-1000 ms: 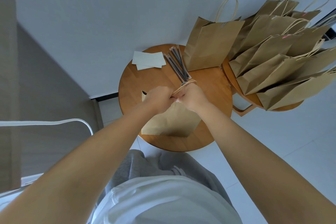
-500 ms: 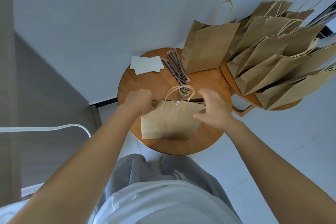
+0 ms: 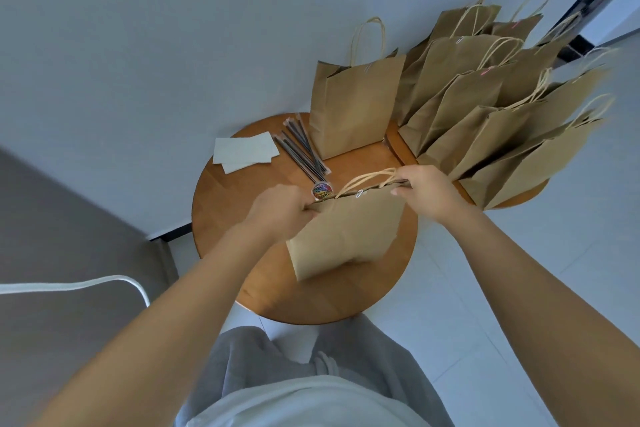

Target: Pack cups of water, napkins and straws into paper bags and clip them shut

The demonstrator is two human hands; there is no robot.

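Observation:
A brown paper bag (image 3: 346, 232) hangs tilted above the round wooden table (image 3: 221, 218), its top closed with a silver paper clip (image 3: 359, 193). My left hand (image 3: 277, 210) grips the bag's upper left corner. My right hand (image 3: 427, 189) grips the upper right edge by the handles. A small tub of coloured clips (image 3: 322, 190) sits just behind the bag. Wrapped dark straws (image 3: 301, 149) and white napkins (image 3: 244, 151) lie at the back of the table. No cup is visible.
Another bag (image 3: 353, 107) stands upright at the table's back. Several closed bags (image 3: 502, 121) crowd a second round table (image 3: 512, 203) to the right. A white wall is behind, a white rail (image 3: 86, 286) at left, pale floor tiles on the right.
My hands went from the middle of the bag's top to its two upper corners. The bag has risen off the table, tilted and shifted to the right.

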